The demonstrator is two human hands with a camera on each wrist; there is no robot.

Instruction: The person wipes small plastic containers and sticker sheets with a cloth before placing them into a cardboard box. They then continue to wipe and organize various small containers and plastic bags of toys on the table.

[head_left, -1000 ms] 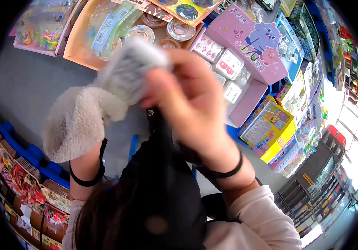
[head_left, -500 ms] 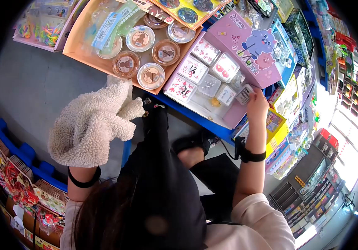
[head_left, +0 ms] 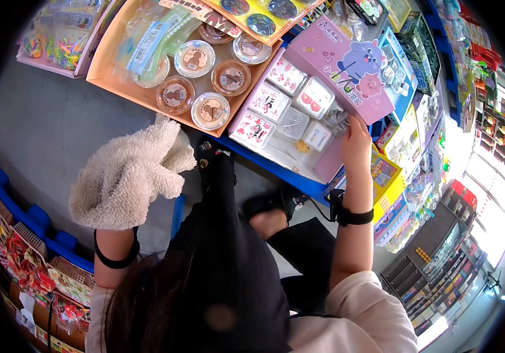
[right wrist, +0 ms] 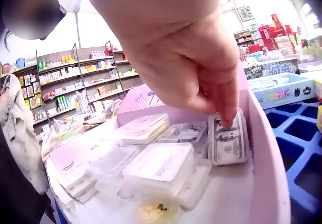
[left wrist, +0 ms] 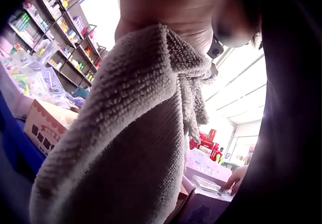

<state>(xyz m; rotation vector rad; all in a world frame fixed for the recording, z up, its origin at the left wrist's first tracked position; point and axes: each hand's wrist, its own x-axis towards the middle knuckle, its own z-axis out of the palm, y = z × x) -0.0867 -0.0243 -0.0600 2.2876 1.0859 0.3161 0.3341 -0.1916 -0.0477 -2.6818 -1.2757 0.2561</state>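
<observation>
case [right wrist: 228,146] by the pink box's [right wrist: 267,153] corner, pinched narrowly by the right hand [right wrist: 193,60], wants gentle, square seating; cloth [head_left: 126,176] hides the left fingers, so their spread i cannot tell.

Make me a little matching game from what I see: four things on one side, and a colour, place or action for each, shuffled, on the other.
Things:
1. Fluffy cloth
2. Round tubs
3. Right hand
4. White square cases

Matches:
A. In the open pink box
B. Beige
C. Touching a small clear case
D. In the orange box

Right pairs: 1-B, 2-D, 3-C, 4-A
</observation>
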